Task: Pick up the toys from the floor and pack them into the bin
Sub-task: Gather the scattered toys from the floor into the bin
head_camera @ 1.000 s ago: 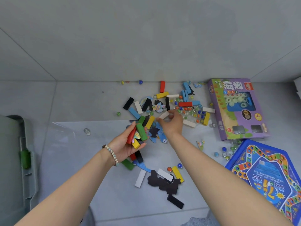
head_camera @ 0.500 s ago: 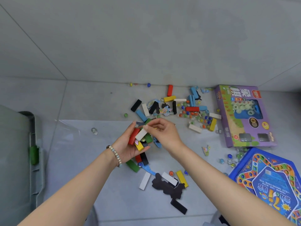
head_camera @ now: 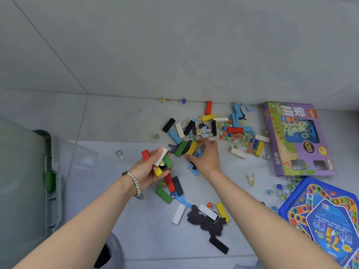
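At centre frame, the left hand (head_camera: 149, 167) grips a bundle of blocks (head_camera: 162, 162), partly hidden in the palm. Beside it, the right hand's (head_camera: 206, 158) fingers close around a yellow block (head_camera: 192, 148) on the floor. The bin (head_camera: 52, 179) sits cut off at the left edge.
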Motion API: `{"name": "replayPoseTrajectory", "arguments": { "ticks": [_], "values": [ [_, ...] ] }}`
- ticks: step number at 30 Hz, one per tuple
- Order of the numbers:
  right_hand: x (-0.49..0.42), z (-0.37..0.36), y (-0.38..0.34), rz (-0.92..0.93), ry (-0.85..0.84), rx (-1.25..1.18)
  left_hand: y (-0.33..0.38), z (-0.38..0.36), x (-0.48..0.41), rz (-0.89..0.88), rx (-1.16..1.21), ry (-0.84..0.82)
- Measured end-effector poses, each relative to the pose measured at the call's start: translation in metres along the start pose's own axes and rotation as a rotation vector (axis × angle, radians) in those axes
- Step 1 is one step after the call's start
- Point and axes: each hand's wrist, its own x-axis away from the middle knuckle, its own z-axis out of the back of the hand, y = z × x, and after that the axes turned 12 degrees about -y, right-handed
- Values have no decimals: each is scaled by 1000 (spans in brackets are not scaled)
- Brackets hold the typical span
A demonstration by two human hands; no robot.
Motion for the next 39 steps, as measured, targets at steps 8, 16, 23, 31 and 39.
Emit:
{"name": "replayPoseTrajectory", "arguments": {
  "ticks": [8,16,23,31,39],
  "values": [
    [7,-8,-2,198,68,-15,5,13,5,-12,40,-4],
    [-1,-24,-10,195,1,196,6,17,7,-8,68,3],
    [20,18,-59,124,-53,-128,38,-6,27,-86,13,35],
    [124,85,-233,370,-403,-348,149,-52,184,-392,-249,69],
    [239,-78,-362,325,-819,-496,154,67,380,-495,-293,433]
  ]
}}
